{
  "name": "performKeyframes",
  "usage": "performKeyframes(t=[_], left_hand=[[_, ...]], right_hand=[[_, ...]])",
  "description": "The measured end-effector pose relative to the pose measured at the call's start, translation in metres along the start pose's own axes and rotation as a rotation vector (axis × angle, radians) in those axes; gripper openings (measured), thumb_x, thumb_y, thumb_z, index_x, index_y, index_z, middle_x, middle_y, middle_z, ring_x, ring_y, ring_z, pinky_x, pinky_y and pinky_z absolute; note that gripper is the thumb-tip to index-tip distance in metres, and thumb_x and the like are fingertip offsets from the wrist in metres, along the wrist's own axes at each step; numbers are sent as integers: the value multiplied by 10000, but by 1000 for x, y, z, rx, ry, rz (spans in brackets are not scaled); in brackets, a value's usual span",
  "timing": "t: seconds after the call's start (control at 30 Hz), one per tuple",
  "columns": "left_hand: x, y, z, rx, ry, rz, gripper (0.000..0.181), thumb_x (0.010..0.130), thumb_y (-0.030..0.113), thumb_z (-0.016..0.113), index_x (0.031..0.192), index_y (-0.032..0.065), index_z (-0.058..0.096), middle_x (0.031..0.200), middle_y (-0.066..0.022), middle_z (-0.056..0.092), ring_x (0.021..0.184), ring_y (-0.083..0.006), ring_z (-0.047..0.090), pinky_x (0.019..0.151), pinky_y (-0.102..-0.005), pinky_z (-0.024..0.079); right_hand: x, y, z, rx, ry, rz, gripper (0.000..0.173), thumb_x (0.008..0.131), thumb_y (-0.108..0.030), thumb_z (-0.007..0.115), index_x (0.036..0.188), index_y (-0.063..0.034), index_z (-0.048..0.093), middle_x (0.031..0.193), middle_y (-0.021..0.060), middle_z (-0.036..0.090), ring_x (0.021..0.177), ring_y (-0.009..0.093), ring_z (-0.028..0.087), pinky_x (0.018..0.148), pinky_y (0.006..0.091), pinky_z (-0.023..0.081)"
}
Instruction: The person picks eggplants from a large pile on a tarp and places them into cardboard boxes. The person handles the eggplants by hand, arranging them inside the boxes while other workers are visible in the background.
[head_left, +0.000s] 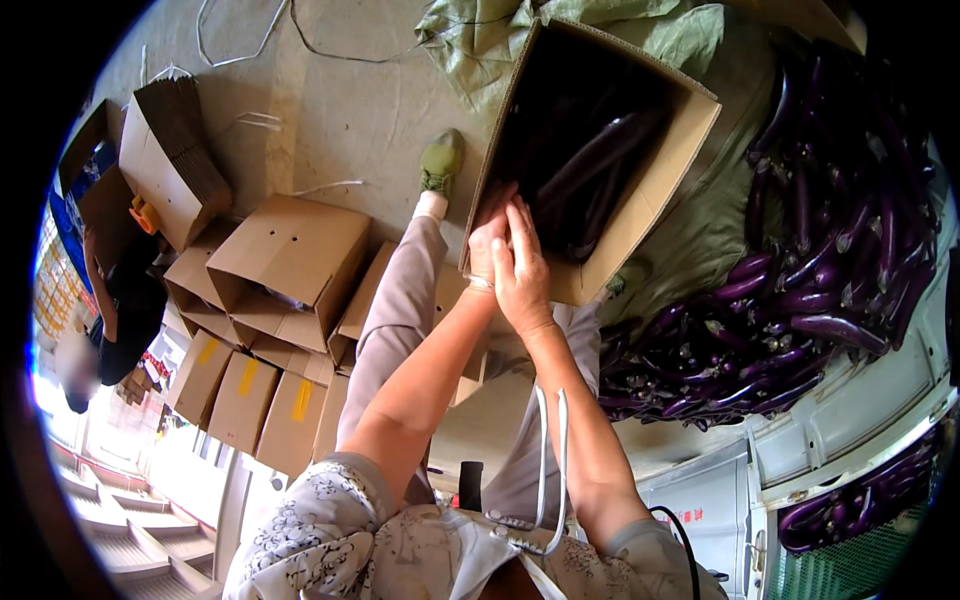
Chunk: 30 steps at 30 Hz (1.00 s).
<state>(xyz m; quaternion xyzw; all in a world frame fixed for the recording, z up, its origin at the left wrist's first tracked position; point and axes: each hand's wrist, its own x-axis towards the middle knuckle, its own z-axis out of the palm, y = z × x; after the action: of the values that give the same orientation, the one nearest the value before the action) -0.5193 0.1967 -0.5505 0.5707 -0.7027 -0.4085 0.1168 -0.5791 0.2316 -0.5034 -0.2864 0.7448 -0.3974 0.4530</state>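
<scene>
An upright cardboard box (679, 161) stands before me with its top flaps not closed over it. Long dark purple eggplants (592, 161) lie in its shadowed inside. My left hand (489, 232), with a bracelet at the wrist, is at the box's near left corner, its fingers over the inside and partly hidden. Against it rests my right hand (521, 274), fingers stretched out and thumb raised, with nothing seen in it. Whether my left hand grips anything cannot be told. A large heap of eggplants (806, 300) lies to the right of the box.
Cardboard boxes (289, 240), some taped, stand at the left beside a stack of flattened cartons (169, 161). An orange tape dispenser (143, 215) is near them. Another person (131, 315) bends there. Green sheeting (480, 45) and loose straps lie on the floor. A white vehicle (825, 442) is at right.
</scene>
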Motion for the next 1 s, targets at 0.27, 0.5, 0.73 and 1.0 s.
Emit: performKeyframes(t=[0.27,0.5,0.73,1.0], left_hand=[[15,25,25,322,-355,-79,818,749,258,743,1441,68,353,1296,-193,528,1062,-385,563,889,-433,486],[12,49,-59,-490,-221,-504,751,696,227,798,1306,-61,467,1022,-143,655,870,-224,635,817,-342,510],[-18,39,-154,-301,-345,-358,812,671,213,759,1359,-41,410,941,-64,590,756,-116,563,674,-252,493],[-31,62,-156,-360,-348,-538,824,653,279,762,1326,-73,441,1087,-134,612,996,-199,585,925,-307,447]], right_hand=[[-16,35,-48,-17,370,241,319,954,-60,478,1258,13,538,1248,176,591,1142,304,569,991,374,442],[-33,40,-47,-192,350,258,416,946,-48,499,1349,38,442,1288,224,551,1189,316,558,984,355,465],[8,34,-30,-112,102,588,557,904,-147,504,1418,2,350,854,251,659,802,426,631,765,457,509],[65,54,-8,171,237,716,685,881,-96,542,1491,-43,236,753,185,649,583,259,636,597,388,526]])
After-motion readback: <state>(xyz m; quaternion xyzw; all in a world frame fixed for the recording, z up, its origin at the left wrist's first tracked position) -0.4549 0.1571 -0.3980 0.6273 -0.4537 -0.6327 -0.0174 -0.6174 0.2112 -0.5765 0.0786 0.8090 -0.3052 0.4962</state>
